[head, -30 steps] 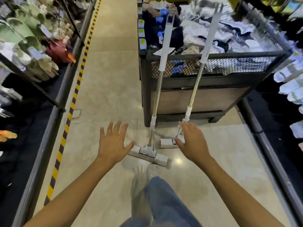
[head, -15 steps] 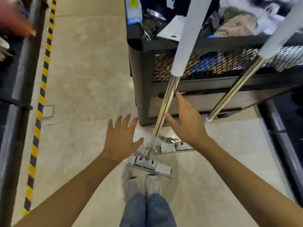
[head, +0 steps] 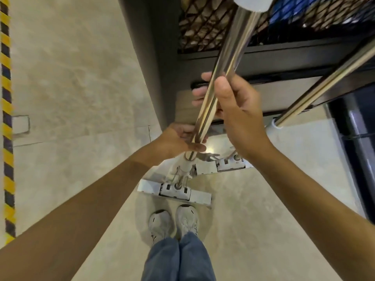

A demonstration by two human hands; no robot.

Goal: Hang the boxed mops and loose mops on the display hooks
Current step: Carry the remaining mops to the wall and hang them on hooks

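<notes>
Two loose mops lean against a dark mesh bin. The nearer mop has a shiny metal pole (head: 233,49) and a white flat head (head: 174,191) standing on the floor just ahead of my shoes. My right hand (head: 233,110) grips this pole at mid height, thumb in front and fingers curled behind. Lower down, my left hand (head: 180,138) holds the same pole just above its white collar. The second mop's pole (head: 328,82) slants up to the right, untouched, and its head (head: 229,165) lies partly behind my right wrist.
The mesh bin (head: 203,27) with its dark frame fills the upper right, close to my hands. A yellow and black striped line (head: 7,118) runs along the left edge of the beige tiled floor. A dark shelf base (head: 357,142) stands at right.
Both hands were open and reaching; now they have closed round the nearer mop's pole. I have stepped closer and the view has tilted further down.
</notes>
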